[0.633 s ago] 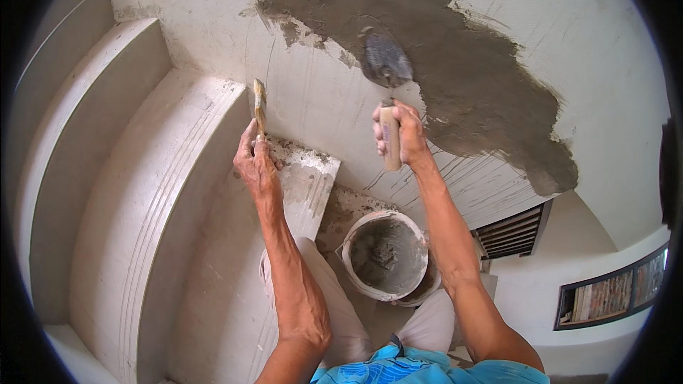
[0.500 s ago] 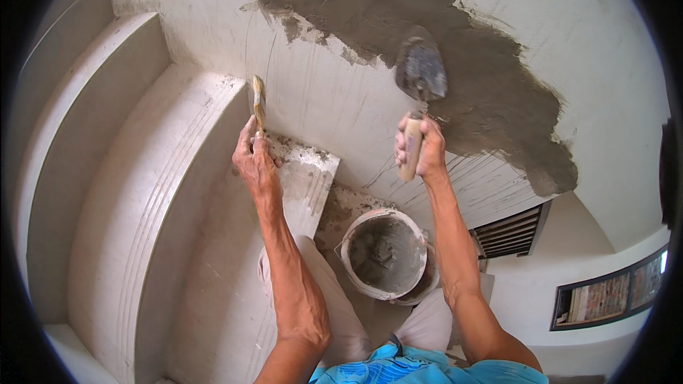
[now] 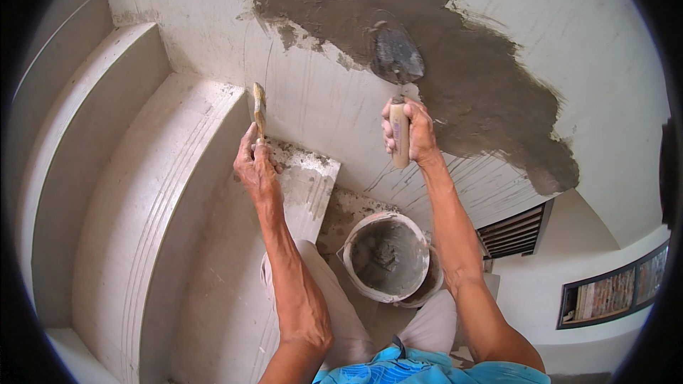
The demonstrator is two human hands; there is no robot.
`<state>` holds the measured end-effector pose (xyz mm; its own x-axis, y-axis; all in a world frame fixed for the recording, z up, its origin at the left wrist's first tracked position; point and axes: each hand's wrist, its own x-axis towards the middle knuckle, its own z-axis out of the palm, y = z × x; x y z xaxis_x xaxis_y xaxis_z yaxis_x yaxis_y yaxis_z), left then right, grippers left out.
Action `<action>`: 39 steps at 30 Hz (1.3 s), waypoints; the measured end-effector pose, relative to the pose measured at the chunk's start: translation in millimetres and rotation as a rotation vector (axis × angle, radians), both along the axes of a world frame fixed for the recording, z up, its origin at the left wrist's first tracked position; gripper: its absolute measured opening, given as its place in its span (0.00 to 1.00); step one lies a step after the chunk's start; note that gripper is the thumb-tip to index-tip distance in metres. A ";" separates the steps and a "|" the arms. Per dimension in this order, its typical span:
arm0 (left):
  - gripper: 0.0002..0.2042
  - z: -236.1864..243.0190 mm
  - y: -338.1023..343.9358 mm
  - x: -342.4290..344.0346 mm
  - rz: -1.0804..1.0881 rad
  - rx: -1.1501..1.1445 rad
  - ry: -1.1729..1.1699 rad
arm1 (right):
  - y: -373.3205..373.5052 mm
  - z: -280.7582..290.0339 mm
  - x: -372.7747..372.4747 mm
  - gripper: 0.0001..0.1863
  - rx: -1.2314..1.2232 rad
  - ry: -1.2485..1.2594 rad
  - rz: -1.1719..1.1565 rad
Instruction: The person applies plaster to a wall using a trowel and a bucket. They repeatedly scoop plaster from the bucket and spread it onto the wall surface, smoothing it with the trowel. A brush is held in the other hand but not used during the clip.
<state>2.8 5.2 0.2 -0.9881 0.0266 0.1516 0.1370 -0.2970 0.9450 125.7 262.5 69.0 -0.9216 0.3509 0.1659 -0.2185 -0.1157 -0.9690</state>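
Grey mortar (image 3: 427, 50) covers the wall just above the right hand (image 3: 409, 131), which grips a trowel (image 3: 397, 57) blade-up to spread it. The left hand (image 3: 256, 167) clutches a brush (image 3: 260, 107) upright, beside. A bucket (image 3: 386, 259) waits below both.

A wall (image 3: 213, 35) fills the upper part of the view, with a patch of mortar (image 3: 462, 78) spread across its upper right and a trowel (image 3: 397, 57) pressed against that patch, its handle held in the right hand (image 3: 407, 131) just below. To the left, the left hand (image 3: 256, 167) holds a brush (image 3: 260, 107) upright near the wall, above a flat slab (image 3: 309, 188); curved steps (image 3: 142, 192) lie further left. Below and between the two forearms a bucket (image 3: 388, 259) stands with mortar in it, a vent grille (image 3: 516, 231) to its right at the foot of the wall
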 end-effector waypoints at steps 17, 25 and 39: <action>0.22 0.0 2.7 -0.3 -0.020 0.033 0.007 | -20.2 6.5 8.5 0.23 0.018 -0.013 -0.034; 0.21 -0.5 0.8 4.8 -0.026 0.018 -0.005 | -1.4 -30.4 66.2 0.24 -0.110 0.096 -0.113; 0.22 1.8 -1.2 7.8 -0.030 0.033 -0.035 | 1.5 -28.0 67.6 0.27 -0.076 0.014 -0.153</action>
<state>10.7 4.0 2.0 -0.9916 0.0520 0.1181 0.0945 -0.3314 0.9387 193.3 264.0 41.0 -0.8543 0.4988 0.1465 -0.2530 -0.1527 -0.9554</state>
